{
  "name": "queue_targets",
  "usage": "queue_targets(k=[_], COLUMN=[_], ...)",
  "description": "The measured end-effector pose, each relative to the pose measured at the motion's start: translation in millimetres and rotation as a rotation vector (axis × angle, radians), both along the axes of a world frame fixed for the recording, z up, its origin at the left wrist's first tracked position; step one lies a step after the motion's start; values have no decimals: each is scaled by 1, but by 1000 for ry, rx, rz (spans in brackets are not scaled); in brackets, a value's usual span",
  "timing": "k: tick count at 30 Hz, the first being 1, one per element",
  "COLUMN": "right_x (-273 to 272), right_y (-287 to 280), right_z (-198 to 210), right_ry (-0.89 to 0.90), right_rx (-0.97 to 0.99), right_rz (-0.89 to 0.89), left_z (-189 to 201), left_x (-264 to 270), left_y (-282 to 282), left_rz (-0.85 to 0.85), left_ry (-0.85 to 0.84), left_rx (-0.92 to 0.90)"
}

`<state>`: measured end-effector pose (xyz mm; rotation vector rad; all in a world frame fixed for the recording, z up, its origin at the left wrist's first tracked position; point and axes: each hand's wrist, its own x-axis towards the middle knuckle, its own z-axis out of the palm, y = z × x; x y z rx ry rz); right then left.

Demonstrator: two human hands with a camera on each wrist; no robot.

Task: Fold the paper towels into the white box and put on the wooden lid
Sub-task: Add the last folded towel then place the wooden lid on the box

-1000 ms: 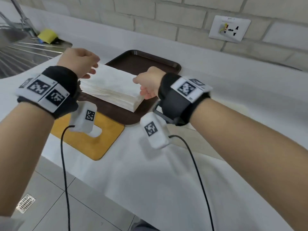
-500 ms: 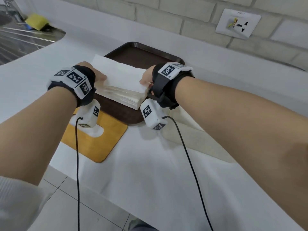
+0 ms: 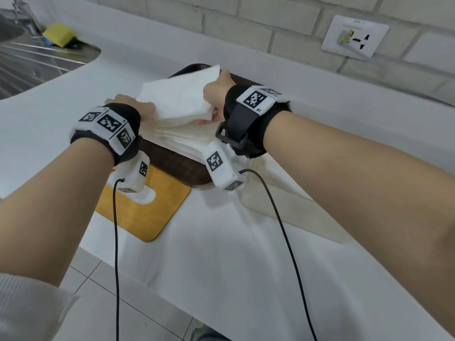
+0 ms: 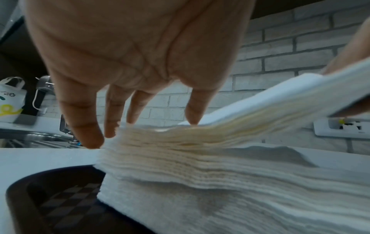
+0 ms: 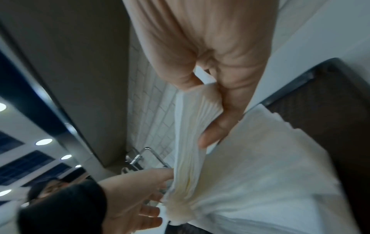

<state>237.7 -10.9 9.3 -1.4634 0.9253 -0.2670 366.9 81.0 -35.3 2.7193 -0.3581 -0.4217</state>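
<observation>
A thick stack of white paper towels [image 3: 182, 141] lies on a dark brown tray [image 3: 177, 168]. My right hand [image 3: 211, 104] grips the right edge of the upper bundle [image 3: 177, 102], thumb on top and fingers underneath, and holds that side tilted up off the rest. My left hand [image 3: 145, 107] holds the left end of the same bundle [image 4: 200, 136], thumb on top, fingers at the edge. The towels fan apart between the two hands [image 5: 190, 158]. The wooden lid [image 3: 147, 215], with a slot in it, lies flat near the counter's front edge, below my left wrist. A pale box-like shape [image 3: 283, 207] is partly hidden under my right forearm.
A steel sink [image 3: 37, 62] with a yellow sponge [image 3: 59, 33] is at the far left. A wall socket [image 3: 354, 36] sits on the brick wall behind. The white counter's front edge [image 3: 172, 301] runs diagonally below my arms, and two black cables hang over it.
Both hands closed on the ends of the stack. My right hand then lifted the right side of the upper bundle, so it now tilts up away from the lower towels.
</observation>
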Motion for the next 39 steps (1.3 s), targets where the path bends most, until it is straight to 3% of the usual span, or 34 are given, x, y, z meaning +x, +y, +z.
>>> queue_targets(k=[6, 9, 12, 15, 18, 22, 25, 28, 32, 39], right_x=[-3, -15, -32, -56, -81, -117, -143, -164, -187, -227], right_y=[9, 19, 27, 36, 40, 42, 37, 31, 39, 49], right_z=[31, 46, 55, 57, 52, 37, 24, 18, 8, -21], right_ry=[-209, -291, -403, -462, -510, -496, -440, -416, -421, -487], right_rx=[-224, -236, -191, -161, -166, -225, -271, -340, -416, -465], right_rz=[-31, -29, -17, -8, -23, -4, 2, -15, 70, -30], left_z=[22, 40, 52, 49, 54, 66, 72, 74, 57, 16], left_x=[-3, -30, -64, -89, -104, -109, -120, -143, -189, -244], left_y=[24, 37, 43, 38, 33, 29, 27, 29, 37, 43], left_rz=[132, 124, -37, -147, -107, 52, 82, -97, -396, -642], left_ry=[59, 390, 728, 917, 986, 946, 675, 407, 395, 279], left_rx=[-346, -575, -650, -1033, -1479, -1723, -1671, -1484, -1279, -1084])
